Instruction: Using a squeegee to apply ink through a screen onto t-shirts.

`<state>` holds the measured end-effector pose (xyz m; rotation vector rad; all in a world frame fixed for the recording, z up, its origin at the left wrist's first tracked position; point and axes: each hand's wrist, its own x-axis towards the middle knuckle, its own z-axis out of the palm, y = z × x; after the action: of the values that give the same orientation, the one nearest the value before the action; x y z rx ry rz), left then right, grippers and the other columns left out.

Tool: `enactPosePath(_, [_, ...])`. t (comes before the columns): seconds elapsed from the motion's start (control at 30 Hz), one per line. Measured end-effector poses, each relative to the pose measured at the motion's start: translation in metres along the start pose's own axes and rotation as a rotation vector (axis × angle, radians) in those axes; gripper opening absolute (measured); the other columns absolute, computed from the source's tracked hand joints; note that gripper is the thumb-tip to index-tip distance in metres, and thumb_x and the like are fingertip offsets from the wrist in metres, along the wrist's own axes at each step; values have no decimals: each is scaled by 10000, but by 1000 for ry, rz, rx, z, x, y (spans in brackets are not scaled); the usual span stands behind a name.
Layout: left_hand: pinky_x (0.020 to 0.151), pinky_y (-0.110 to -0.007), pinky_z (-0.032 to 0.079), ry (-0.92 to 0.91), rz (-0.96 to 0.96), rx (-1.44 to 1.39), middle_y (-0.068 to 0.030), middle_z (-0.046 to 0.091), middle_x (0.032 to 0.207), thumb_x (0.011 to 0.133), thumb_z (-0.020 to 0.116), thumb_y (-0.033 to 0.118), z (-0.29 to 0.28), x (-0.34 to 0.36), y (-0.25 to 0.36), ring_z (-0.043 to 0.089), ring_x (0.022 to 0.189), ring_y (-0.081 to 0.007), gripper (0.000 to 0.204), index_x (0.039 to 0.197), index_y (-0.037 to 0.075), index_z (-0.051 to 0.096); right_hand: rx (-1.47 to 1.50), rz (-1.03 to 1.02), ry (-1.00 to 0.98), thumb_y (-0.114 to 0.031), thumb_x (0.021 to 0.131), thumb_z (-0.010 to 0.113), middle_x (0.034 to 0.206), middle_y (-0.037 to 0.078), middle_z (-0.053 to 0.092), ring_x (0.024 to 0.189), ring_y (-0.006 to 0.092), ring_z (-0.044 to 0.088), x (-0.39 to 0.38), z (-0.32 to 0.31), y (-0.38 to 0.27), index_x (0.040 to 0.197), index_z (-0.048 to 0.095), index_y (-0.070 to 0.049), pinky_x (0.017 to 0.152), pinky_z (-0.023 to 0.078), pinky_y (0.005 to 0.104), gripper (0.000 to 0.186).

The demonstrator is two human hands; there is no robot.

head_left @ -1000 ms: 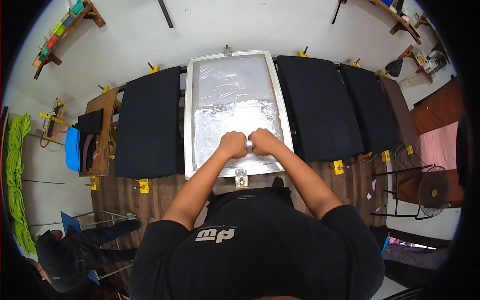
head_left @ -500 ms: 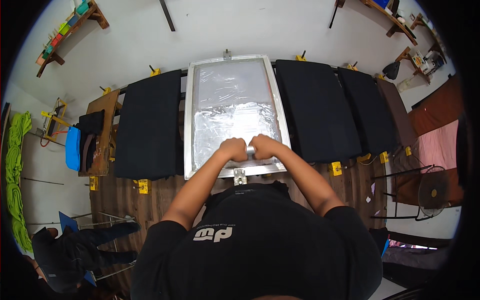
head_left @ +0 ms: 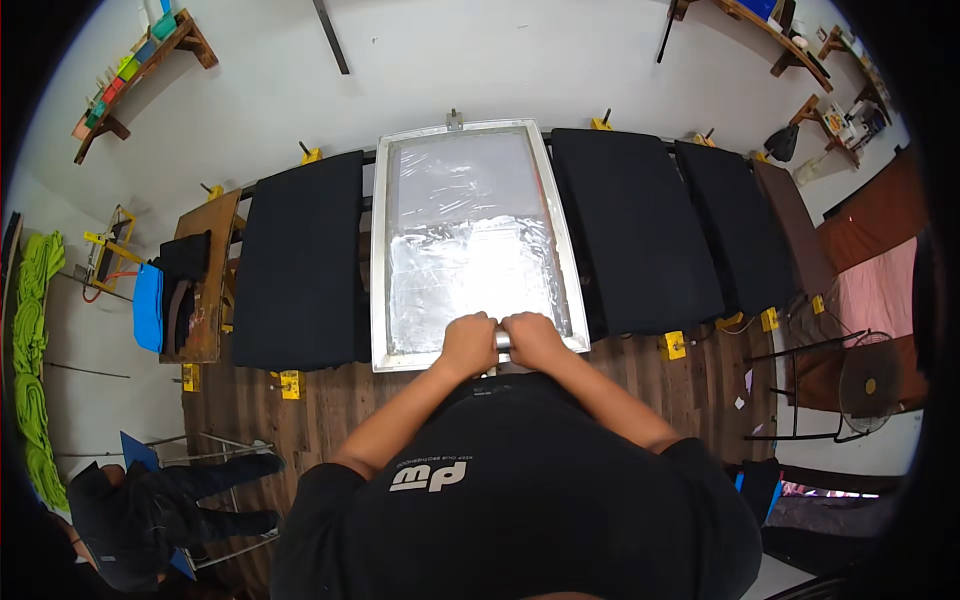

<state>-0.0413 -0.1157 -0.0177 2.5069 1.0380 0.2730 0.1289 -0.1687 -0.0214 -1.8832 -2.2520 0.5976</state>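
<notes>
Side by side at the near end of a silver-framed printing screen, my left hand and my right hand are closed in fists. Between them shows a short stretch of a silver bar, the handle of a squeegee; its blade is hidden by my hands. The screen's mesh is pale at the far half and shiny, with clear wrinkled film, at the near half. Whatever lies under the screen cannot be seen.
Black cloth-covered boards flank the screen, one on the left and others on the right. Yellow clamps hold the board ends. A fan stands at right. Another person is at lower left, near a metal stand.
Both fists have come toward my body with the squeegee, from within the screen to its near edge. The whole view has shifted slightly.
</notes>
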Motion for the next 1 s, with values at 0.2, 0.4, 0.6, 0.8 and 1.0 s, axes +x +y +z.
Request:
enactPosePath(0.2, [765,-478,588,-185,-151,18,-190,738,878,730,670,184,-42,71,-13,727,847,-383,168,814,70,760,5,-52,2,-86,679,681,838,238,711,814,419,705,65,-49,30,852,740,-38,756,575,490,189])
enactPosePath(0.4, [768,-427,607,-206,-178,165,-191,748,901,693,694,152,-29,98,-33,742,864,-353,195,841,43,759,-94,-70,9,-72,656,692,818,226,715,787,400,709,96,-40,41,812,739,-47,757,579,473,165])
enactPosePath(0.6, [791,-458,599,-299,-153,92,-223,743,905,693,685,172,-29,63,-16,736,875,-381,207,837,48,767,-85,-135,-84,-99,631,699,785,212,717,785,390,711,61,-29,29,733,732,-46,745,580,469,120])
enactPosePath(0.8, [765,-466,597,-326,-147,61,-206,739,858,687,689,166,-29,20,4,734,844,-380,185,814,49,756,-40,-37,-162,-89,653,696,811,210,718,803,386,707,17,-26,0,782,724,-33,758,572,463,143])
enactPosePath(1.0, [752,-476,578,-184,-140,58,-183,738,895,717,682,172,-38,63,-15,726,842,-371,215,893,73,756,29,7,-51,-67,685,683,836,222,712,838,395,701,60,-53,17,797,720,-41,771,566,474,120])
